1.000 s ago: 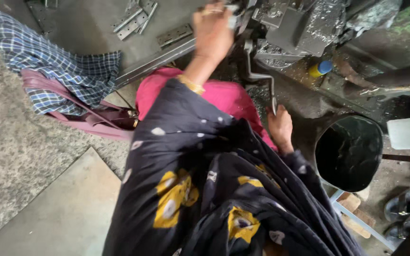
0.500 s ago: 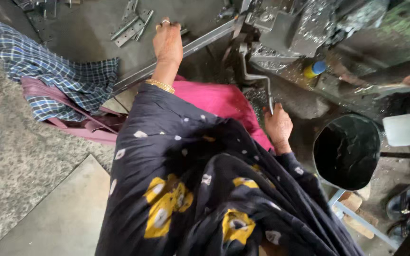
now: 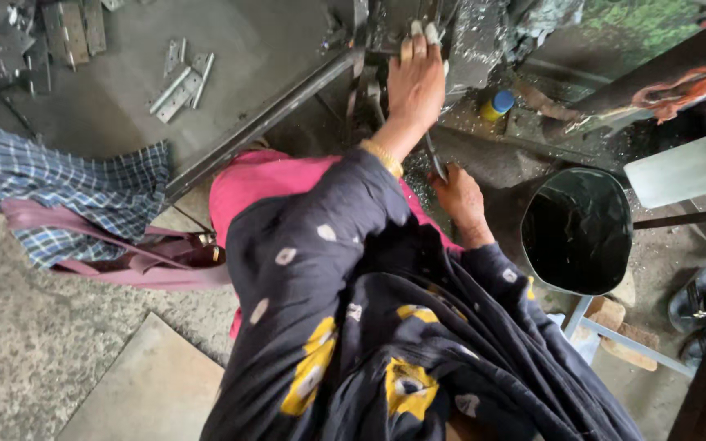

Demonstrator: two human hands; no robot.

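Left hand (image 3: 415,80) shifts right from the flat metal pieces (image 3: 181,79), now reaching into the machine (image 3: 451,41).

Small metalworking workshop: grimy press-type machine (image 3: 451,41) w/ metal swarf around its base, steel bench (image 3: 230,82) strewn w/ flat stamped metal pieces (image 3: 180,82), black bin (image 3: 578,229) beside it, rough concrete floor (image 3: 34,343).
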